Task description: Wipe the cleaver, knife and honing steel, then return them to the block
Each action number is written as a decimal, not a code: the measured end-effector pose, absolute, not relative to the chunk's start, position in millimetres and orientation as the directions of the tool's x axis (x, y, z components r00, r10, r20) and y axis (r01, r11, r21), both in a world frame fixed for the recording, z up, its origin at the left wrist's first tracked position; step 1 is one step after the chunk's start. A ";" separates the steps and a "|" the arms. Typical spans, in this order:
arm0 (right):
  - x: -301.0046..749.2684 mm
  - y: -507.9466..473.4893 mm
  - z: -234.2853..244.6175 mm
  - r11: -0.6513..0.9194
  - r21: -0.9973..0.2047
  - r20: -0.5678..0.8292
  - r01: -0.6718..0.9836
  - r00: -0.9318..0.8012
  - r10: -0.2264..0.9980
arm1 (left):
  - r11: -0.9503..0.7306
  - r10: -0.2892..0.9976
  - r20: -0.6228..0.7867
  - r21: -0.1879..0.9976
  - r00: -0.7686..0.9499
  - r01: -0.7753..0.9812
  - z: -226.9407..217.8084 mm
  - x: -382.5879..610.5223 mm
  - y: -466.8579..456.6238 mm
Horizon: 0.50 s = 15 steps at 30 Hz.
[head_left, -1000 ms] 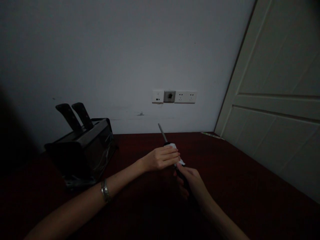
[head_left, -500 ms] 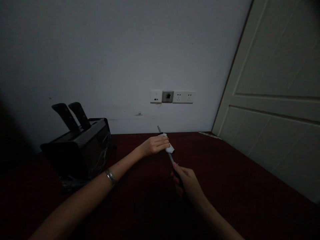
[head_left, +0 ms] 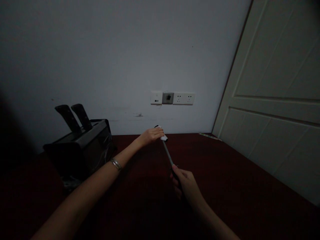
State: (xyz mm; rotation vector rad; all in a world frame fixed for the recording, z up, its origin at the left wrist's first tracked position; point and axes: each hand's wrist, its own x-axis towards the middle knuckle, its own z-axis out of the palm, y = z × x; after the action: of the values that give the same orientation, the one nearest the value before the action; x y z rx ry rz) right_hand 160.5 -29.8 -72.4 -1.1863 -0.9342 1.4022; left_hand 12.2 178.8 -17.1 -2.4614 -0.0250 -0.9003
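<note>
My right hand (head_left: 186, 183) clenched on sharpening rod (head_left: 167, 153) handle; my left hand (head_left: 150, 136) pinches white cloth (head_left: 163, 137) at rod tip (dim light).

A dark red desk (head_left: 237, 173) is shown. A black knife block (head_left: 82, 146) is stood on its left rear area, with two dark handles (head_left: 75, 116) projecting from its top at a tilt. A thin pale strip (head_left: 210, 136) is laid flat at the far right edge, well apart from the block.
</note>
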 end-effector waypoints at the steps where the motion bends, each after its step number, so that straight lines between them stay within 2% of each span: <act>1: 160.2 -30.0 -71.9 -0.168 -0.964 -0.176 -0.207 0.021 0.984 | -0.868 -0.136 0.606 -0.454 0.784 0.200 -16.8 12.2 180.3; 7: 160.7 -30.8 -69.2 -0.167 -0.963 -0.176 -0.213 0.026 0.984 | -0.842 -0.085 0.618 -0.464 0.782 0.275 -14.6 15.2 176.4; 12: 161.9 -32.9 -68.0 -0.154 -0.969 -0.155 -0.192 -0.009 0.988 | -0.790 -0.178 0.663 -0.537 0.727 0.296 -13.9 8.5 169.9; 15: 161.2 -35.0 -67.2 -0.146 -0.974 -0.146 -0.174 -0.014 0.989 | -0.783 -0.201 0.687 -0.541 0.698 0.307 -16.1 1.5 165.1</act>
State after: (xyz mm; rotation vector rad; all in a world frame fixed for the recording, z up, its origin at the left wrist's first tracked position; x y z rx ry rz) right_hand 161.2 -35.0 -67.2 -1.1816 -1.0057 1.3952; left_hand 1.5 165.1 -16.1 -2.2548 -0.0800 -1.0142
